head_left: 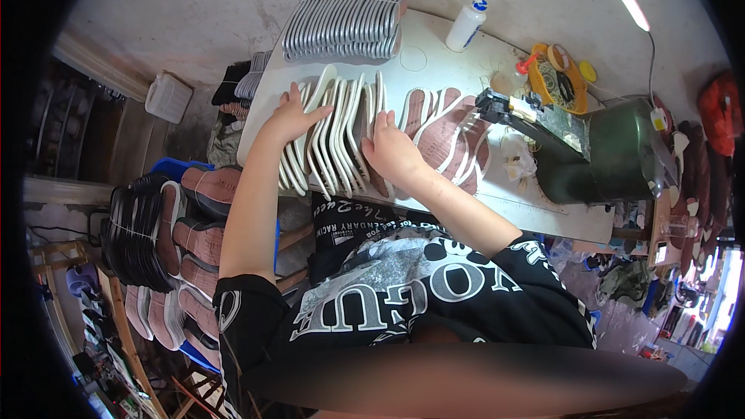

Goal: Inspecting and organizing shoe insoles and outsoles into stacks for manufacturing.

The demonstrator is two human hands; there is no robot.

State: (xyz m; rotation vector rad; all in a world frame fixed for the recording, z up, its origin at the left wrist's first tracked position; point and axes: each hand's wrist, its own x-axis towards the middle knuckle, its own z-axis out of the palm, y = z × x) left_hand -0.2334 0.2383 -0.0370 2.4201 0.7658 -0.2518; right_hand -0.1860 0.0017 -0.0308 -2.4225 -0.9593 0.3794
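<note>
A row of white-edged shoe soles stands on edge, packed side by side, on the white table in front of me. My left hand lies against the row's left part, thumb stretched out over the top edges and fingers apart. Against the right end of the row rests my right hand, its fingers extended along the soles. The row is between both hands, and neither hand visibly closes round a single sole. Just right of my right hand, more soles with brown-pink faces lie leaning over one another.
A bundle of grey soles stands at the table's back, near a white bottle. A sewing-type machine and a yellow basket of rubber bands occupy the right. Left of me, tied soles fill a blue crate.
</note>
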